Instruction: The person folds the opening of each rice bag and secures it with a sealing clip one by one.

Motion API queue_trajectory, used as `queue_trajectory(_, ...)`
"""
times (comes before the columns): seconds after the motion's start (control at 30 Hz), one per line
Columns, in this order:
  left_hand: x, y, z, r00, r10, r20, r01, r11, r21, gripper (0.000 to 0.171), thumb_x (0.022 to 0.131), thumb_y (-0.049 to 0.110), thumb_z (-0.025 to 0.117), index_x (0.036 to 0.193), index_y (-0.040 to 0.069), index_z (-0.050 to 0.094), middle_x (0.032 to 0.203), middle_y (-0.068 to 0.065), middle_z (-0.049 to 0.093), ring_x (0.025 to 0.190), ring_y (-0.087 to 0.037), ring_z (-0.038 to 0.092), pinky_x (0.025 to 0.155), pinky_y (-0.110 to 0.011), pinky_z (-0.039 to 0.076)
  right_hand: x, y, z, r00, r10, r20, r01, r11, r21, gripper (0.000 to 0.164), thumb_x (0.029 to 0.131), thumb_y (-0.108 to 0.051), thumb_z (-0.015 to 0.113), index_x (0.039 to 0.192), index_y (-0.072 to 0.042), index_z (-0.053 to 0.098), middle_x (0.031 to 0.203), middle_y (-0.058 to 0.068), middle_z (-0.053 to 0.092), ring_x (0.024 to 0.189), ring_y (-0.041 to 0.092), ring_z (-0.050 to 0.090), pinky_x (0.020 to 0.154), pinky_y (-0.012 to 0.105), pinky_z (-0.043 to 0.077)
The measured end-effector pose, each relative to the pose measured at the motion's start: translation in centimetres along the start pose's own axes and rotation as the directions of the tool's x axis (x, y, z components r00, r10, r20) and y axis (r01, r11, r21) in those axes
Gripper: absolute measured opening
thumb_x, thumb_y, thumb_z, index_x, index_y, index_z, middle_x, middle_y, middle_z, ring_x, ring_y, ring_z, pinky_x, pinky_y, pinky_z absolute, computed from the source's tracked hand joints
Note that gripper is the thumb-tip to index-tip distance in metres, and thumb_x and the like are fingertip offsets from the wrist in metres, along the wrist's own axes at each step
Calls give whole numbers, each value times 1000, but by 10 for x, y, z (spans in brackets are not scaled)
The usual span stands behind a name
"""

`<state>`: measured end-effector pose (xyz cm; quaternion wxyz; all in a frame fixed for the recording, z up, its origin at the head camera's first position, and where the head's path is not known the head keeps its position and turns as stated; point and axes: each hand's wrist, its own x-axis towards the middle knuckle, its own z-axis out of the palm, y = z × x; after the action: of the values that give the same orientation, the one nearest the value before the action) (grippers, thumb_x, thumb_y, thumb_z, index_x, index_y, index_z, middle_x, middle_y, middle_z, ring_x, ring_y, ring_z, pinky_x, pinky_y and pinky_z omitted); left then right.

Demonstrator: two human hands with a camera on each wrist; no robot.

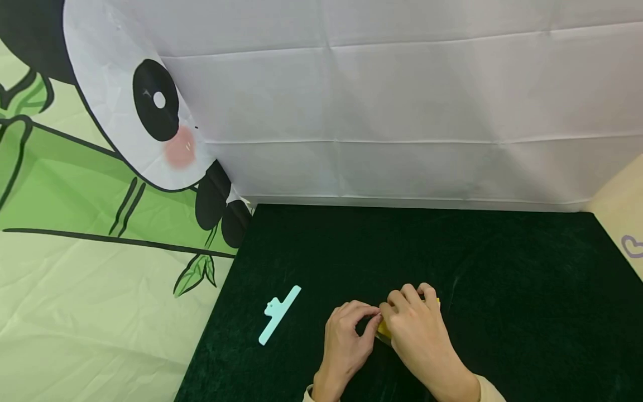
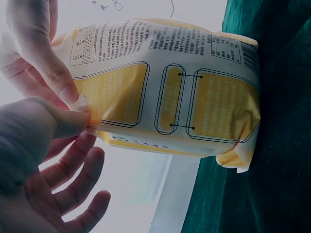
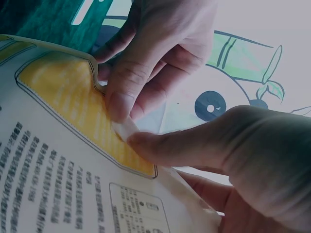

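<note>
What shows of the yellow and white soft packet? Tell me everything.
The yellow and white soft packet looks like plastic film, creased and bulging, with outlined yellow panels, rows of dark characters and a barcode. The left hand and right hand pinch a small whitish piece of it. It is over the dark green cloth, mostly hidden from the head view; whether opened is unclear.

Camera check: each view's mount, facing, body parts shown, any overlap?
Head: worn on the head, facing forward and down at the dark green table; left hand, right hand and sleeves show.
Left wrist: on that wrist, facing the yellow-and-white packet; both hands show.
Right wrist: on that wrist, facing the same packet; both hands show.
Wrist views share: packet's printed face, both hands.
</note>
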<state>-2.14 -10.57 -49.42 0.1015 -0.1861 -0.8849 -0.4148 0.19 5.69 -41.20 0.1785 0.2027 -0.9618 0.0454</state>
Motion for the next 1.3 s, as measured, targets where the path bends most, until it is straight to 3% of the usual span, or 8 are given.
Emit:
queue_trajectory(0.33,0,0,0,1000,2,-12,-2,1000,-12,7,99,19,75,103,24,80,100,13,76,88,1,66,82,-26,54,2,-4,7,999,-10,-41,10,1000,-5,21,71,-9,97,84,-12,81,87,3,73,91,28,61,98,58,42)
queue_trajectory(0.9,-6,-4,-10,1000,-17,12,17,1000,-2,7,101,29,74,105,27,80,98,16,74,88,0,66,82,-26,53,1,-10,8,1000,9,-11,-9,1000,-4,23,71,-17,100,85,-14,82,88,3,74,91,26,62,99,60,44)
queue_trajectory(1.3,-5,-5,-9,1000,-29,8,29,1000,10,6,100,27,75,103,26,80,98,15,75,88,1,66,82,-27,54,1,-13,6,1000,-3,-20,2,1000,-26,21,72,-15,98,86,-13,82,90,3,74,93,27,62,102,61,43)
